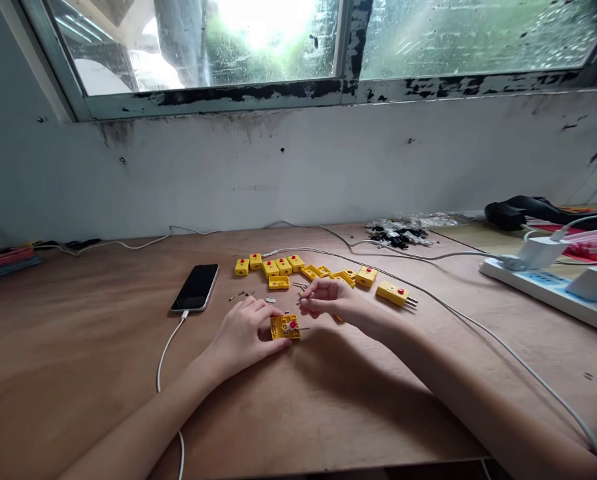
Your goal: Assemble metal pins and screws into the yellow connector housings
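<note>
My left hand (pixel 248 331) grips an opened yellow plug housing (pixel 280 328) on the table, thumb at its near side and fingers at its far side. A red round piece shows inside it, and one metal pin sticks out to the right. My right hand (pixel 327 298) is raised just beyond and to the right, its fingertips pinched on a small metal pin (pixel 302 297), partly hidden by the fingers. Past the hands lie several yellow housings with red dots (pixel 271 269) and loose yellow half shells (pixel 279 283). To the right rests a yellow two-pin plug (pixel 393 293).
A phone (pixel 195 289) on a white charging cable lies left of my left hand. Small screws (pixel 239 295) are scattered near it. A white power strip (pixel 543 293) stands at right, its cable crossing the table. Black and white parts (pixel 398 233) are heaped by the wall.
</note>
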Demonstrator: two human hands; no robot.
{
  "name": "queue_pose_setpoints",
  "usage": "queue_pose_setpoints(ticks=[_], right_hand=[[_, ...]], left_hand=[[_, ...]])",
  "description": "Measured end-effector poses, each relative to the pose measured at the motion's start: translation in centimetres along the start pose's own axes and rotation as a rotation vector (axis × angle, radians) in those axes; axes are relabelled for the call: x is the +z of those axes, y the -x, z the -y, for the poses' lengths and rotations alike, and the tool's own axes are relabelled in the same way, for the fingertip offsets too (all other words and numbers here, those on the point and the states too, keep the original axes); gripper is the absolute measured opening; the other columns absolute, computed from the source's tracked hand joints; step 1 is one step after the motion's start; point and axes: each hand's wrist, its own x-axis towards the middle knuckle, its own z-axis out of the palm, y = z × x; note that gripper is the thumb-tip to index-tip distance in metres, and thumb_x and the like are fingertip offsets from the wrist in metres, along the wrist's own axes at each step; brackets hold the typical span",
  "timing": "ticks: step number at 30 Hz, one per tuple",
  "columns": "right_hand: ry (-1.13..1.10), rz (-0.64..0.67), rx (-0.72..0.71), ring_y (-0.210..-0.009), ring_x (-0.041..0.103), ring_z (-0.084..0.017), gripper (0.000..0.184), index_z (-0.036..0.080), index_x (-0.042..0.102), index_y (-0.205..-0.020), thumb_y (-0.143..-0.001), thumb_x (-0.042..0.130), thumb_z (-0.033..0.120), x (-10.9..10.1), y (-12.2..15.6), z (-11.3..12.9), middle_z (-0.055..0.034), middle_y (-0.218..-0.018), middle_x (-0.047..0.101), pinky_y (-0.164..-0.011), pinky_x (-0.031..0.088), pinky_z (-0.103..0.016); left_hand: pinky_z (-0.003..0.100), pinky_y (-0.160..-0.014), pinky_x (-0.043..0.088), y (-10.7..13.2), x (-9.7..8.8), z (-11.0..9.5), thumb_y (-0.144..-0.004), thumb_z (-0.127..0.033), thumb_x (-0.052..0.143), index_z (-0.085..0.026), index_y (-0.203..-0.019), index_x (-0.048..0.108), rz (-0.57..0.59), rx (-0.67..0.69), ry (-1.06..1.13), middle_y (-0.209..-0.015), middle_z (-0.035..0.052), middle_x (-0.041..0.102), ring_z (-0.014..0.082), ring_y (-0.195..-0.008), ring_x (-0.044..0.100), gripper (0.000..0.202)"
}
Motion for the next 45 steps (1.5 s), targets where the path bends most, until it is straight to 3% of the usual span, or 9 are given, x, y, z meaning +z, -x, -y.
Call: queue_pose_setpoints(ticks=[3, 6, 11, 16, 24, 29, 34, 45], right_hand=[[-0.063, 0.092, -0.05, -0.072, 0.062, -0.011, 0.028, 0.018, 0.058, -0.078, -0.067, 0.074, 0.038, 0.5, -0.6, -1.2, -0.0005, -0.075, 0.066, -0.058, 0.045, -0.02], [-0.017, 0.099, -0.098, -0.07, 0.062, -0.012, 0.032, 0.017, 0.058, -0.078, -0.067, 0.073, 0.043, 0.7, -1.2, -2.3, -0.0005, -0.075, 0.065, -0.062, 0.047, -0.024], [0.318, 0.023, -0.196, -0.062, 0.056, -0.012, 0.031, 0.016, 0.063, -0.073, -0.077, 0.062, 0.046, 0.6, -0.7, -2.1, -0.0014, -0.069, 0.063, -0.056, 0.042, -0.024], [0.544, -0.005, -0.237, -0.065, 0.056, -0.012, 0.016, 0.017, 0.066, -0.078, -0.081, 0.058, 0.031, 0.6, 0.0, -1.1, -0.0025, -0.073, 0.066, -0.057, 0.041, -0.023], [0.784, -0.077, -0.17, -0.054, 0.053, -0.011, 0.018, 0.021, 0.063, -0.072, -0.083, 0.056, 0.034, 1.3, 0.1, -1.4, 0.0014, -0.059, 0.061, -0.049, 0.035, -0.021], [0.745, -0.056, -0.207, -0.061, 0.057, -0.012, 0.012, 0.022, 0.066, -0.08, -0.083, 0.055, 0.026, 0.9, -0.1, -2.0, 0.0001, -0.066, 0.064, -0.053, 0.039, -0.022], [0.698, -0.109, -0.255, -0.063, 0.059, -0.012, 0.009, 0.02, 0.062, -0.077, -0.079, 0.054, 0.017, 0.7, -0.2, -2.1, -0.0003, -0.071, 0.066, -0.057, 0.042, -0.023], [0.761, -0.144, -0.291, -0.064, 0.058, -0.013, 0.009, 0.021, 0.061, -0.075, -0.079, 0.053, 0.02, 1.1, 0.0, -2.4, -0.0014, -0.073, 0.067, -0.056, 0.041, -0.024]], left_hand=[[0.037, -0.08, 0.045, 0.0, 0.3, 0.1, -0.071, -0.036, 0.072, -0.024, -0.094, 0.064, -0.03, 0.016, 0.019, -0.091, 0.0002, 0.066, 0.0221, -0.088, 0.055, 0.028], [0.037, -0.08, 0.045, 0.1, 0.5, 0.3, -0.07, -0.036, 0.073, -0.023, -0.095, 0.064, -0.079, 0.057, 0.015, -0.09, 0.0006, 0.066, 0.0215, -0.086, 0.055, 0.03], [0.037, -0.079, 0.045, 0.0, 0.6, 0.5, -0.07, -0.036, 0.073, -0.023, -0.096, 0.063, -0.124, 0.079, -0.003, -0.089, 0.0013, 0.065, 0.021, -0.084, 0.056, 0.031], [0.038, -0.078, 0.046, 0.0, 0.3, 0.5, -0.07, -0.036, 0.072, -0.021, -0.096, 0.063, -0.111, 0.056, -0.017, -0.09, 0.0028, 0.065, 0.0222, -0.085, 0.057, 0.031], [0.037, -0.08, 0.046, -0.1, 0.3, 0.4, -0.071, -0.035, 0.072, -0.022, -0.098, 0.063, -0.069, 0.061, -0.006, -0.094, 0.0026, 0.066, 0.022, -0.088, 0.057, 0.031], [0.037, -0.081, 0.046, -0.1, 0.3, 0.6, -0.072, -0.036, 0.071, -0.023, -0.098, 0.063, -0.059, 0.04, -0.008, -0.092, 0.0019, 0.065, 0.0219, -0.088, 0.057, 0.03], [0.036, -0.079, 0.046, -0.1, 0.2, 0.5, -0.072, -0.036, 0.071, -0.023, -0.097, 0.063, -0.061, 0.031, -0.01, -0.09, 0.0017, 0.065, 0.0216, -0.087, 0.057, 0.029], [0.036, -0.074, 0.048, -0.1, 0.6, 1.0, -0.073, -0.039, 0.07, -0.023, -0.097, 0.063, -0.201, 0.103, -0.081, -0.087, 0.0021, 0.066, 0.0215, -0.083, 0.059, 0.03]])
